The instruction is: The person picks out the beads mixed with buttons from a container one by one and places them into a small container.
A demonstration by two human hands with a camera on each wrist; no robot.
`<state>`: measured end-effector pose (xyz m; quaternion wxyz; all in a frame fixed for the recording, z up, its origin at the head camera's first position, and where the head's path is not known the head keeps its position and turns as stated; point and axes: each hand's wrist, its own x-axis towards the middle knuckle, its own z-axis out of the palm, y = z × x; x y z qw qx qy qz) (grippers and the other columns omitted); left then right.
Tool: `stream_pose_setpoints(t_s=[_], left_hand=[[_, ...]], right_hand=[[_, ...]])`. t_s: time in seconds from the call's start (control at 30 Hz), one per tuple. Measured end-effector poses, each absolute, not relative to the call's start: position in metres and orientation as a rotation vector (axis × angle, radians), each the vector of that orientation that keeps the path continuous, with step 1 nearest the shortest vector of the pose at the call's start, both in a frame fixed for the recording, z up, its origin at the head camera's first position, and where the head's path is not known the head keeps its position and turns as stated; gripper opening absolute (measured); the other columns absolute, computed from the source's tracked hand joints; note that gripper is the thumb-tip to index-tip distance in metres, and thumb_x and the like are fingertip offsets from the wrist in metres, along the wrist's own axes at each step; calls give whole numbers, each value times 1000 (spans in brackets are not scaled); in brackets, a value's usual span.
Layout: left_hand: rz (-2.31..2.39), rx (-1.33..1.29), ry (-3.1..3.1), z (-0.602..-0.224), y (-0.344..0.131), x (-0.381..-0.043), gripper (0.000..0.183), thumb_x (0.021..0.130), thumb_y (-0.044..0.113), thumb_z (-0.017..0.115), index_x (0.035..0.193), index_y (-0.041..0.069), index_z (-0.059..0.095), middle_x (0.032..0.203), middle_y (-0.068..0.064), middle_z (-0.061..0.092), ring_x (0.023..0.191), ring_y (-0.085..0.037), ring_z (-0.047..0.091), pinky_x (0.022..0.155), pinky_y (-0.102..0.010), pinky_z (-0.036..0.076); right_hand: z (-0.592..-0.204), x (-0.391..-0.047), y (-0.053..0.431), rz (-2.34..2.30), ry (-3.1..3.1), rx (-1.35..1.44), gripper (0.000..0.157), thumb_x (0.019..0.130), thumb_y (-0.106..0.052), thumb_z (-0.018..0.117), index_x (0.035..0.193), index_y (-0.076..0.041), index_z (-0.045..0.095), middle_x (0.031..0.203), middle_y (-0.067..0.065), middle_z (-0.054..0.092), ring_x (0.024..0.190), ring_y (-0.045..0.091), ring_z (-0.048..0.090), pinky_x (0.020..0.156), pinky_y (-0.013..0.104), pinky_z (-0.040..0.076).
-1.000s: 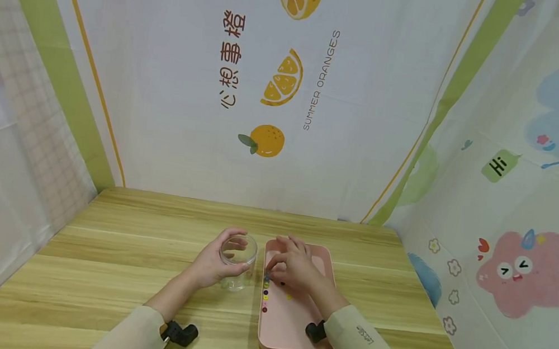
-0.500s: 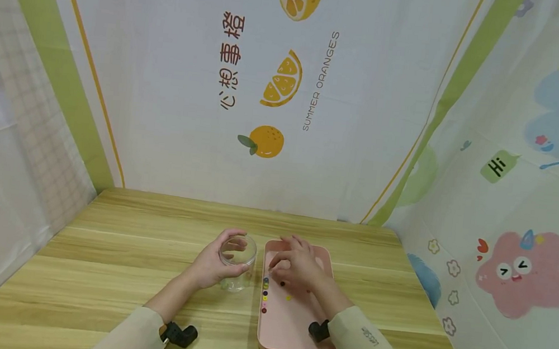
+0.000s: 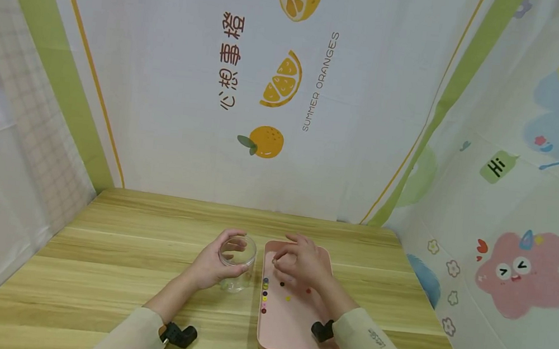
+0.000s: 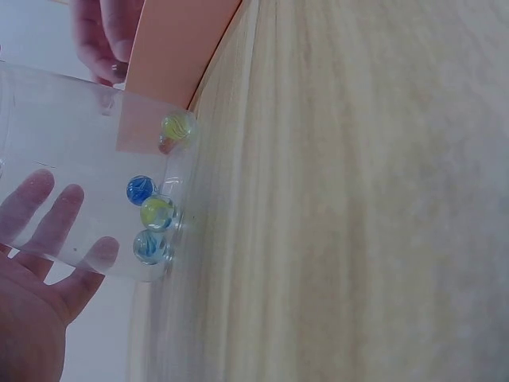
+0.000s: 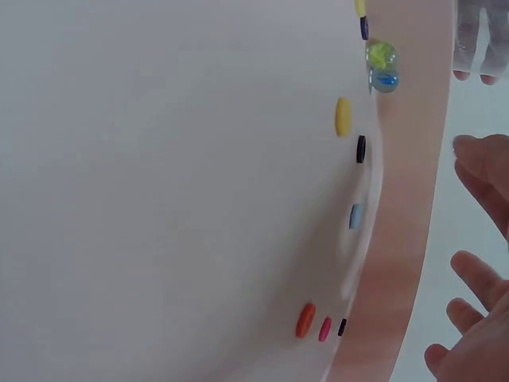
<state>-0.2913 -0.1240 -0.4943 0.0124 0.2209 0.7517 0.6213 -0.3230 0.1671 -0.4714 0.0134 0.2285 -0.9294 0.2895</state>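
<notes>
Two sleeved forearms enter from the bottom of the head view, each with a small black camera at the wrist. One pink tray [image 3: 294, 333] lies at lower centre on the wooden table [image 3: 113, 271], its near edge close to the table's front. About seven small coloured beads [image 3: 265, 295] lie in it, most in a line along its left rim, three loose just right of that.

Left of the tray, apart from its rim, stands one clear jar [image 3: 237, 260]; the left hand [image 3: 212, 263] wraps its fingers [image 4: 49, 219] around the wall. The left wrist view shows four marbles [image 4: 157, 212] at its bottom.

Above the tray's far end, the right hand [image 3: 301, 262] hovers with fingertips pinched together; what they hold is too small to tell.

Bare table stretches left and beyond to the printed cloth walls.
</notes>
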Motion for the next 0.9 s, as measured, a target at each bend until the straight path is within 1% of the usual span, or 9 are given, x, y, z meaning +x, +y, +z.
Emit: stream_pose_setpoints(t_s=[0.07,0.17,0.27,0.33,0.5,0.63,0.77,0.9], left_hand=[[1934,688,2345,-494,-124,-291,75,94,12,86,157,11,46,148,-28,57,143,-56,54,93,-34,63],[1932,690,2348,-495,-124,-291,75,94,12,86,157,11,46,148,-27,57,143,-56,54,93,-34,63],[1934,693,2346,-495,-124,-291,74,95,12,86,157,12,47,148,-27,57,143,-56,54,94,-35,63],[1933,693,2347,-495,-125,-292,74,95,12,86,157,13,47,148,-27,58,143,-56,54,94,-36,63],[1928,691,2353,-494,-125,-291,73,95,13,86,157,15,48,148,-27,58,142,-54,55,96,-42,63],[1924,686,2355,-494,-125,-291,73,95,13,86,157,15,48,148,-27,58,143,-54,56,98,-45,63],[1924,682,2359,-494,-125,-291,73,94,14,87,157,15,48,148,-27,58,142,-53,56,98,-44,63],[1927,681,2362,-494,-124,-291,73,94,13,87,156,15,48,147,-26,58,142,-52,57,96,-40,63]], right_hand=[[-471,-324,168,987,-2877,682,4,98,-30,83,98,-27,84,166,16,52,162,47,33,128,77,23],[-472,-326,168,1094,-2837,642,7,98,-32,83,99,-25,84,163,17,56,159,44,41,128,74,29],[-471,-327,168,1153,-2807,607,5,98,-31,83,100,-27,84,160,17,59,156,43,46,127,71,35],[-471,-328,169,1178,-2795,585,5,98,-30,84,100,-26,83,160,18,60,156,44,45,127,72,34],[-471,-326,169,1216,-2785,527,5,98,-30,84,100,-26,82,161,17,58,157,47,41,126,75,30],[-470,-325,169,1238,-2768,500,5,98,-29,83,101,-25,81,159,15,60,155,46,43,126,75,31],[-469,-324,169,1281,-2739,488,7,99,-29,83,101,-23,82,156,17,61,153,46,45,124,75,34],[-469,-324,170,1320,-2718,461,9,100,-31,82,103,-23,82,156,15,62,153,46,45,123,76,34]])
